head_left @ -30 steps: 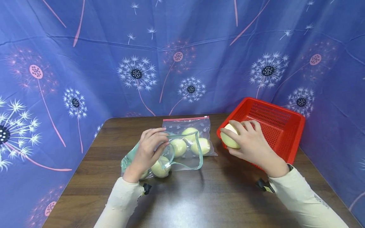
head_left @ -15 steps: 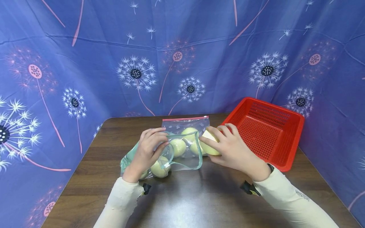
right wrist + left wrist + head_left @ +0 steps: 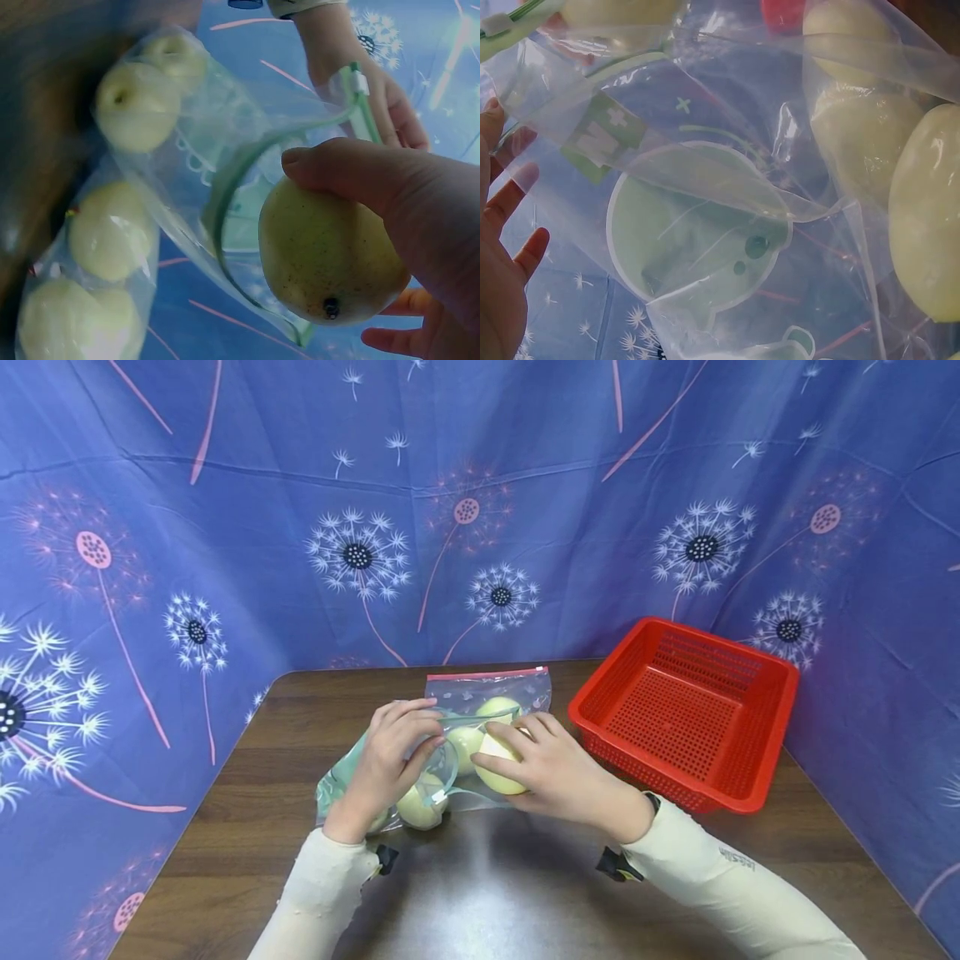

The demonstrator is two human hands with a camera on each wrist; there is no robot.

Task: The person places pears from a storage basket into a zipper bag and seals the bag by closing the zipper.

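Note:
My right hand (image 3: pixel 562 772) grips a round, pale yellow-green pear (image 3: pixel 330 255); its dark end and brown speckles show in the right wrist view. The pear is right at the open mouth of a clear zip bag (image 3: pixel 225 195) with a green rim and slider. On the other side of that mouth, my left hand (image 3: pixel 393 747) holds the bag by its upper edge, with some fingers seen through the film in the left wrist view. Inside the green-edged bag, two pears (image 3: pixel 139 109) lie toward the bottom. Part of the bag's rim is hidden behind my right hand.
Behind, a second clear bag (image 3: pixel 457 685) with a red zip lies on the wooden table (image 3: pixel 247 843), holding several pears (image 3: pixel 498 707). A red perforated basket (image 3: pixel 772 735) stands at the right. A blue dandelion-print cloth (image 3: pixel 585 543) hangs behind and along the sides.
My right hand has carried the pear leftward from over the red basket's edge to the green-edged bag's mouth. The left hand and the bag have stayed in place.

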